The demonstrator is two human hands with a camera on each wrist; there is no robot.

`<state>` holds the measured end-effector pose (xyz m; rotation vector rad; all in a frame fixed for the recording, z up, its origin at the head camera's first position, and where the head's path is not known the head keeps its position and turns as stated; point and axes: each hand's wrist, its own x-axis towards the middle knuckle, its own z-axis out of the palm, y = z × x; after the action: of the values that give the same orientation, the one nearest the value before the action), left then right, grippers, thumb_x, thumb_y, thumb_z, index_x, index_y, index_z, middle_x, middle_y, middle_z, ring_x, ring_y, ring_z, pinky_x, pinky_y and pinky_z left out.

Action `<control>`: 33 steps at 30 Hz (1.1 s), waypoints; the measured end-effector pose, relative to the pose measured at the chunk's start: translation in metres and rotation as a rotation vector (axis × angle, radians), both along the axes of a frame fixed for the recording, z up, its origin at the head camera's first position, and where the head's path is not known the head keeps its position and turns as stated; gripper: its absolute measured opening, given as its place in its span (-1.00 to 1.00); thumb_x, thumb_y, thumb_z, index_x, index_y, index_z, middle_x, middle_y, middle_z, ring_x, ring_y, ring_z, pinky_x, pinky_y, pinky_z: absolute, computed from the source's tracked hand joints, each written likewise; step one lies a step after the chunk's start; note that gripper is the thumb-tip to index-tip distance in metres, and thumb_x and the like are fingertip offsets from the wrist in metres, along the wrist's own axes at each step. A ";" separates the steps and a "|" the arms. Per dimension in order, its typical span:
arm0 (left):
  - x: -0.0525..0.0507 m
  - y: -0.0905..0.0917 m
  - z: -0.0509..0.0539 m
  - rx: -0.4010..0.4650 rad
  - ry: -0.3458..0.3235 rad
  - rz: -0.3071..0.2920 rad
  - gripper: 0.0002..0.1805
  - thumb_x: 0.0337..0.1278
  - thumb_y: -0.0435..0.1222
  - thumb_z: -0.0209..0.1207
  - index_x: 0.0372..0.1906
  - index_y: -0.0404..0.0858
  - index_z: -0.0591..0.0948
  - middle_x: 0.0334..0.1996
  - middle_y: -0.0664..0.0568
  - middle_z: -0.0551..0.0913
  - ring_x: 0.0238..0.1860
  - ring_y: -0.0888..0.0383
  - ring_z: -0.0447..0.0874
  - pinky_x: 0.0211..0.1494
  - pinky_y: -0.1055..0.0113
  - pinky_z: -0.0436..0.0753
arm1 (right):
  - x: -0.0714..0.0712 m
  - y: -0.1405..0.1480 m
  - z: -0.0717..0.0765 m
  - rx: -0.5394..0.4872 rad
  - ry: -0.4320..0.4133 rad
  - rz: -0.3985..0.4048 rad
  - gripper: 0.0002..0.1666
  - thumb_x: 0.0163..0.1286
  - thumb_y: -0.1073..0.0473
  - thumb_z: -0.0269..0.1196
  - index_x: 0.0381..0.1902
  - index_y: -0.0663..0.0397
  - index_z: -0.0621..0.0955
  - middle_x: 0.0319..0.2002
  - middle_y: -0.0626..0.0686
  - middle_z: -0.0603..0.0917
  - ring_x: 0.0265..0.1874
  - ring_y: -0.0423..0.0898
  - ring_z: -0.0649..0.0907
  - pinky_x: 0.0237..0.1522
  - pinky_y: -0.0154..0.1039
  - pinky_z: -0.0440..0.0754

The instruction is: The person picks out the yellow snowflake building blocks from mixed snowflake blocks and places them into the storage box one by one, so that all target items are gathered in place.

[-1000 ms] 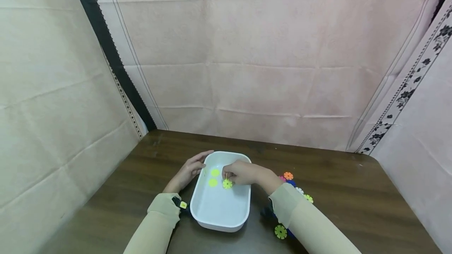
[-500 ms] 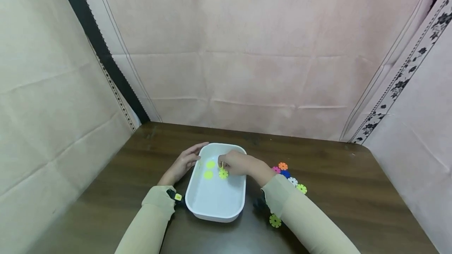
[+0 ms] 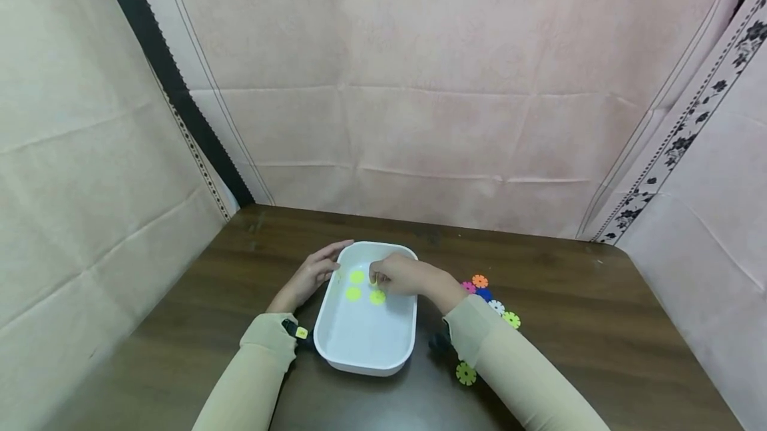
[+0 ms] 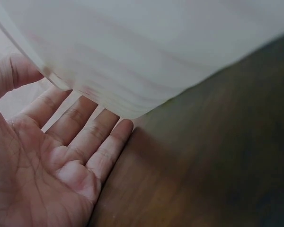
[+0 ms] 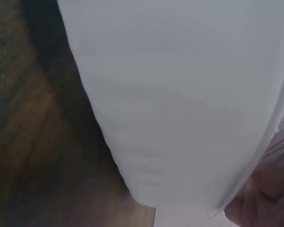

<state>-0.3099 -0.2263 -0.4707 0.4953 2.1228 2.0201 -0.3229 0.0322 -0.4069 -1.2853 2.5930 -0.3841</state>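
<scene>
A white tray (image 3: 364,344) stands on the table. My left hand (image 3: 309,280) touches its upper left side, thumb at the rim; in the left wrist view the fingers of that hand (image 4: 52,151) extend fairly straight against the outside wall (image 4: 146,52). Inside the tray, my right hand (image 3: 398,274) has curled fingers, with a bit of a yellow-green piece (image 3: 374,280) showing at the fingertips. Three yellow-green discs, one of them nearest the hand (image 3: 377,297), lie flat on the tray floor. The tray wall (image 5: 180,109) fills much of the right wrist view, fingertips hidden.
Right of the tray, partly behind the right forearm, are flower-shaped discs: orange (image 3: 480,281), pink (image 3: 468,287), blue (image 3: 485,294), white (image 3: 496,307) and green (image 3: 511,320). Another green disc (image 3: 465,374) lies nearer the front. Pale cloth (image 3: 419,118) hangs behind the brown table (image 3: 569,331).
The toothed disc below my right fingers now looks smooth and flat, slightly apart from the fingertips. The upright piece at those fingertips shows less. My left hand stays on the tray.
</scene>
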 end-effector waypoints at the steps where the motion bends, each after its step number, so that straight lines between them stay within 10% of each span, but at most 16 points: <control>1: 0.000 0.000 -0.001 -0.001 0.000 0.000 -0.38 0.31 -0.33 -0.01 0.48 -0.04 0.39 0.43 -0.01 0.40 0.30 -0.06 0.50 0.22 0.22 0.55 | 0.000 0.000 -0.001 -0.006 -0.003 0.001 -0.84 0.44 0.21 0.26 -0.05 -0.04 0.67 -0.27 -0.13 0.67 -0.29 -0.18 0.57 -0.09 -0.29 0.60; 18: 0.000 0.000 0.001 0.024 -0.009 -0.013 -0.39 0.32 -0.34 -0.01 0.48 -0.07 0.38 0.40 -0.05 0.43 0.27 -0.05 0.53 0.20 0.23 0.58 | 0.009 0.024 0.017 -0.255 -0.090 0.049 -0.72 0.48 0.21 0.22 0.09 0.13 0.63 -0.06 -0.02 0.73 -0.09 -0.25 0.67 0.02 -0.31 0.63; 33: 0.000 0.000 -0.002 0.039 0.003 -0.010 -0.37 0.29 -0.37 0.00 0.49 -0.11 0.37 0.42 -0.06 0.42 0.28 -0.04 0.54 0.18 0.25 0.59 | 0.024 0.120 0.022 -0.472 -0.024 -0.041 -0.83 0.46 0.16 0.26 -0.02 -0.09 0.66 -0.10 -0.06 0.74 -0.09 -0.19 0.70 -0.01 -0.22 0.68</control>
<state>-0.3102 -0.2262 -0.4726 0.5142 2.0819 2.0606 -0.2990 0.1520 -0.3852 -1.3451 2.6012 -1.0626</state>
